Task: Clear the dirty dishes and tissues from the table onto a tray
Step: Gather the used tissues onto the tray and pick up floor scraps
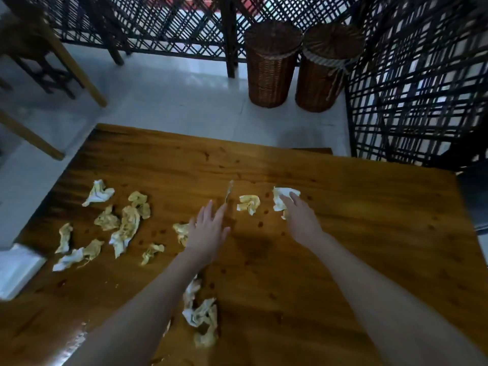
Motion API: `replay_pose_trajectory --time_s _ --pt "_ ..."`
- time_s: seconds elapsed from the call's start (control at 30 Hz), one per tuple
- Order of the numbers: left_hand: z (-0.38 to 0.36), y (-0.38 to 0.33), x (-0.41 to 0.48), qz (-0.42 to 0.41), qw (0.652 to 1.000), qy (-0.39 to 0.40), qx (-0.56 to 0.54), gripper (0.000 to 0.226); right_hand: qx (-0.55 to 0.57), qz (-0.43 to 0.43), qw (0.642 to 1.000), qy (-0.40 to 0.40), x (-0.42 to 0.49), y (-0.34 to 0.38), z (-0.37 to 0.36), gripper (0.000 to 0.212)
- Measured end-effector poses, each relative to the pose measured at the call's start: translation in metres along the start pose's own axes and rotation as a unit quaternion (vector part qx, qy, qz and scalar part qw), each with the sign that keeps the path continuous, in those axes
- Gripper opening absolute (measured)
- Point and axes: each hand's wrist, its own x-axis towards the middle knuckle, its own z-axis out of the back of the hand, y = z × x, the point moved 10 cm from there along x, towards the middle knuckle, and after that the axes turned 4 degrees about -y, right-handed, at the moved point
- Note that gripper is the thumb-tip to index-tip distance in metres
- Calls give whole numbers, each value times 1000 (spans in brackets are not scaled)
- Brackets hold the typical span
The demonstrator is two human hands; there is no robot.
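While my right hand (301, 219) lies flat, straight fingers touching a crumpled tissue (280, 198) at frame centre, my left hand (208, 229) hovers open to its left. More stained tissues (126, 225) litter the wooden table (369, 233) at centre left.

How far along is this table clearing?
No dishes show on the wooden table, so those may be gone already; no tray is in view. The right hand touches one crumpled tissue, and the left hand is open beside a slim utensil. About a dozen stained tissues and that utensil are left to clear.
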Motion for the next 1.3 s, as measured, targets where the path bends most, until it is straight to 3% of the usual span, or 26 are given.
replay_pose_trajectory --time_s 0.23,0.5,0.8,0.97,1.03,1.17,1.3 --pt "-3 -7 52 -53 998 8 -30 61 5 -16 998 58 35 -5 -21 75" --pt "-8 -4 58 -65 996 -4 -62 58 8 -65 998 -6 36 -14 -10 57" --pt "4 22 59 -24 993 -39 -110 54 73 16 994 -78 53 64 13 45" --pt "6 47 48 -5 991 -49 -123 54 84 16 995 -43 63 103 -19 45" --pt "5 58 43 1 990 -42 -132 53 41 22 999 -24 64 109 -34 40" --pt "7 75 33 8 989 -38 -146 53 -48 32 998 19 56 111 -57 50" --pt "6 87 26 16 987 -17 -161 53 -28 44 999 5 52 116 -54 52"
